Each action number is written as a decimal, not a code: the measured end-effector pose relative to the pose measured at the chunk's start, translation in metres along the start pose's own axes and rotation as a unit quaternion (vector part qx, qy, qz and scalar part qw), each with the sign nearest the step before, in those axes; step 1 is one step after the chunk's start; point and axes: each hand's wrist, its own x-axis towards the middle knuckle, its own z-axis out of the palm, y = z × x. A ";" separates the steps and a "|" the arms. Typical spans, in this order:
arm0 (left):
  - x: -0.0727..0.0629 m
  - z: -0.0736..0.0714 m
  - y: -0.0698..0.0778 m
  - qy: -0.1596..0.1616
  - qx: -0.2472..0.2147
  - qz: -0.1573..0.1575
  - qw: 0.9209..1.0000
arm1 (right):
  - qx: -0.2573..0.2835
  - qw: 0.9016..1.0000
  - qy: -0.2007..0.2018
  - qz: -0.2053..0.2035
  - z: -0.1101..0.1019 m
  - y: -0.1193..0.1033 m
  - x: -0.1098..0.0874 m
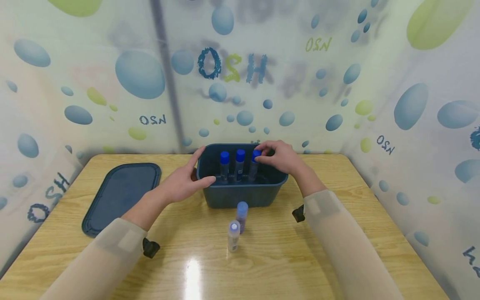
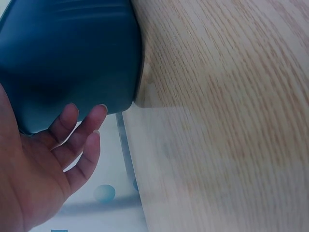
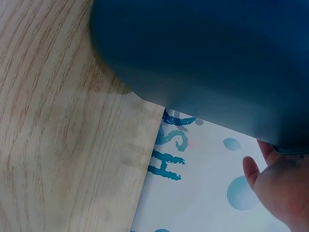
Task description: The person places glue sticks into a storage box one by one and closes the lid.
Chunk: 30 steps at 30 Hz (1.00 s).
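Note:
A dark blue plastic bin (image 1: 243,196) stands on the table with three upright clear tubes with blue caps inside: a left tube (image 1: 224,166), a middle tube (image 1: 239,166) and a right tube (image 1: 253,170). Thumb and fingertips of my right hand (image 1: 279,156) pinch the right tube's cap. At the bin's left end, my left hand (image 1: 183,181) rests on the rim, thumb on the front corner and index finger along the side. Its other fingers lie loosely bent against the outer wall in the left wrist view.
In front of the bin stand a tube with a light blue cap (image 1: 242,212) and a clear tube with a pale cap (image 1: 233,239). A dark blue lid (image 1: 121,193) lies flat at the left of the wooden table (image 1: 285,266). Patterned walls (image 1: 240,104) enclose the back and sides.

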 end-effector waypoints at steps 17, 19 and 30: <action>0.001 0.000 0.000 -0.003 -0.003 0.006 1.000 | 0.051 0.999 0.008 0.005 0.000 0.003 -0.002; 0.001 0.000 0.000 -0.003 -0.003 0.008 1.000 | 0.054 0.998 0.010 0.005 0.000 0.004 -0.002; -0.001 -0.001 0.000 -0.002 -0.006 0.006 1.000 | 0.060 0.997 0.044 -0.007 -0.011 0.002 -0.009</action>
